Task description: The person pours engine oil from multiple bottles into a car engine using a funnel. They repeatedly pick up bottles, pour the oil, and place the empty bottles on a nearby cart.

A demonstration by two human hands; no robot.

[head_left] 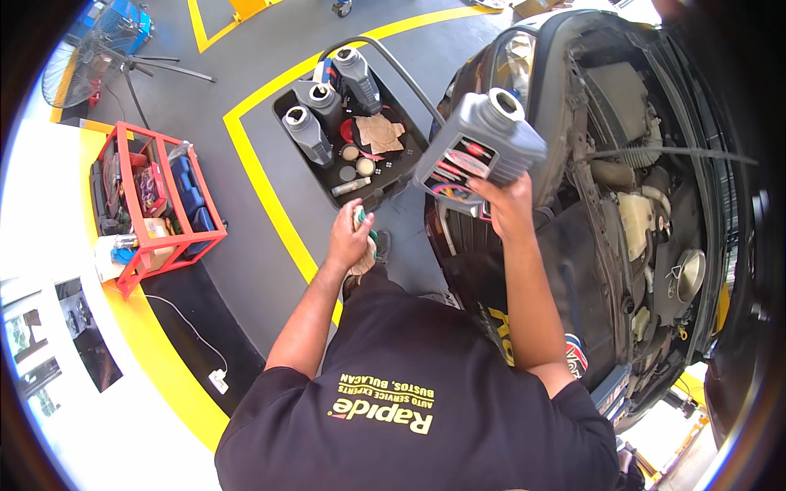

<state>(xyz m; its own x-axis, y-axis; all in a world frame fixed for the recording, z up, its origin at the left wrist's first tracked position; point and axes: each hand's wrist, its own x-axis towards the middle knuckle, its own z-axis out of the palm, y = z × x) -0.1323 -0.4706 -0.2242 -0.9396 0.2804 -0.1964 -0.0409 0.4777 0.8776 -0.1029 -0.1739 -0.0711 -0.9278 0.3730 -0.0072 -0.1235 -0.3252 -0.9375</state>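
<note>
Bright, largely even light covers the grey workshop floor [246, 65], whereas the white surface [131, 425] at left and a background patch [655, 438] at lower right are overexposed. The engine bay [655, 196] lies in comparative shadow; the grey plastic bottle [479, 155] appears reasonably sharp. Fisheye distortion bows the yellow floor line [264, 192], and a soft, dark, colour-fringed vignette encloses the circular field.

1. At left, with a fan [86, 69] beyond a rack [184, 240].
2. In the middle, with a tray [389, 184] between rack and car [614, 90].
3. In the tray, with three bottles [309, 139] beyond a tube [351, 186].
4. In the right hand [508, 200], right of the tray, with a fourth bottle [491, 131].
</note>
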